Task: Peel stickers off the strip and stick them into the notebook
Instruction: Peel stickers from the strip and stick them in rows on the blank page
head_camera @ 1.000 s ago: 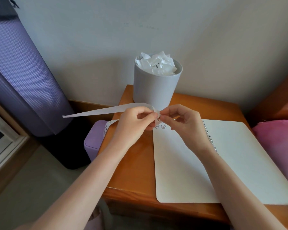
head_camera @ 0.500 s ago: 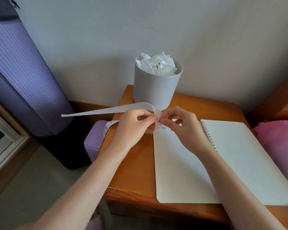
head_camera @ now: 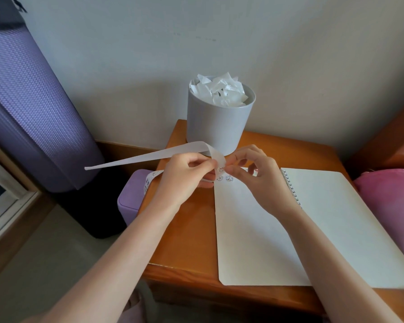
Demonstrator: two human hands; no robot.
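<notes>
Not much has moved since a second ago. The long white paper strip (head_camera: 149, 156) still sticks out to the left, and its tip sits almost where it was, just a bit lower. The left hand (head_camera: 184, 178) and the right hand (head_camera: 261, 183) stay close together. They are held up over the top left corner of the open white spiral notebook (head_camera: 254, 229), which lies on the orange-brown wooden desk (head_camera: 187, 229). The two tiny drawn stickers (head_camera: 229, 179) on the page show clearly again (half a second ago the hands partly hid them).

The small purple box with round corners (head_camera: 128, 203) stands low, just beside the left edge of the desk. What is inside it does not show. The part of the strip with little pictures lies across its top. The round grey tub (head_camera: 217, 127) stands at the back of the desk by the wall. It is full to the brim with crumpled white paper scraps (head_camera: 219, 90).

The left hand is curled and pinches the strip, which loops over its fingers. The right hand pinches the strip with thumb and first finger, right next to the left fingertips. Its other fingers are bent and lifted. The bit it pinches is too small to tell if a sticker is coming off.
</notes>
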